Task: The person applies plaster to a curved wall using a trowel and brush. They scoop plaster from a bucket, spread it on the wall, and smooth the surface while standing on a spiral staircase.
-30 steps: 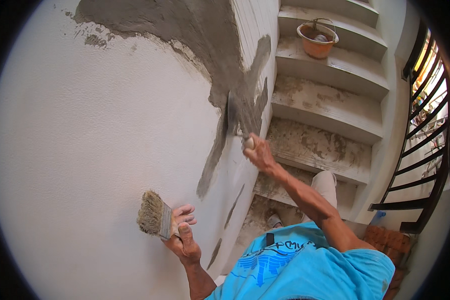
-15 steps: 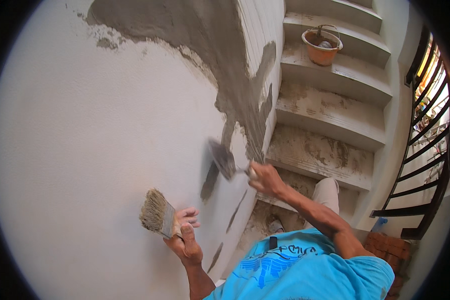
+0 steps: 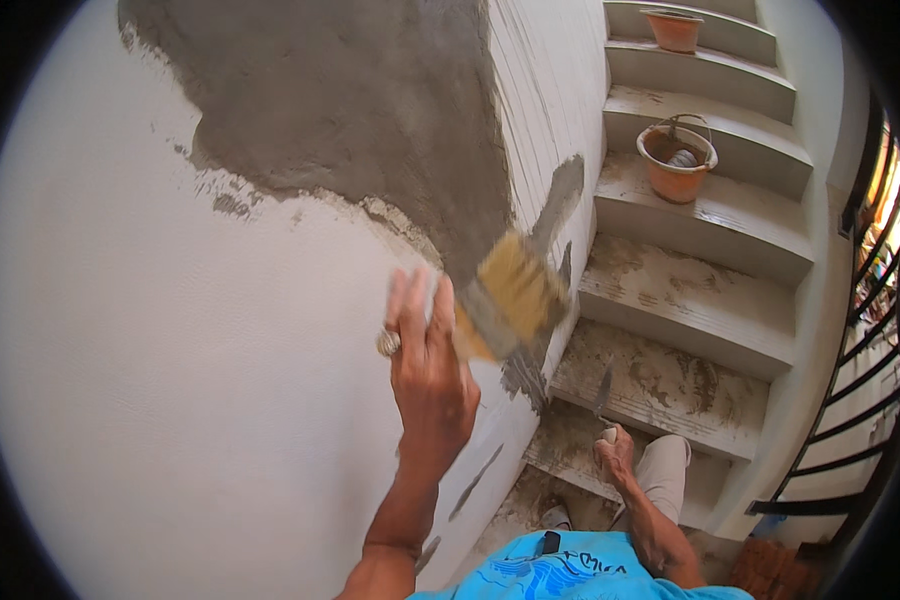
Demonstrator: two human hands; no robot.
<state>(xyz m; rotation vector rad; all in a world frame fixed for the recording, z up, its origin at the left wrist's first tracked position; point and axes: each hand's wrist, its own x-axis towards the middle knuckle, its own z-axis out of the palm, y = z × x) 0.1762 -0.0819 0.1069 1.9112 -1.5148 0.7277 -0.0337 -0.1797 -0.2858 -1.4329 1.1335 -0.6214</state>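
My left hand (image 3: 430,375) is raised before the white wall (image 3: 230,380), holding a wide flat brush (image 3: 515,300) by its handle. The brush is blurred; its tan bristles point right, over the lower end of the grey wet mortar patch (image 3: 360,110). Whether the bristles touch the wall I cannot tell. Several of this hand's fingers stretch upward, and a ring shows on one. Lower right, my right hand (image 3: 617,455) is closed around the handle of a pointed trowel (image 3: 604,392), held above the stairs near my knee with its blade upward.
Mortar-stained steps (image 3: 670,290) climb along the wall's right side. An orange bucket (image 3: 676,165) with a wire handle stands on one step, and another orange container (image 3: 674,32) sits higher up. Dark railing (image 3: 850,420) curves along the far right, with red bricks (image 3: 775,570) below it.
My left hand has moved up and right with the brush, toward the mortar patch. My right hand has drawn the trowel away from the wall, down and right over the steps. The view has shifted.
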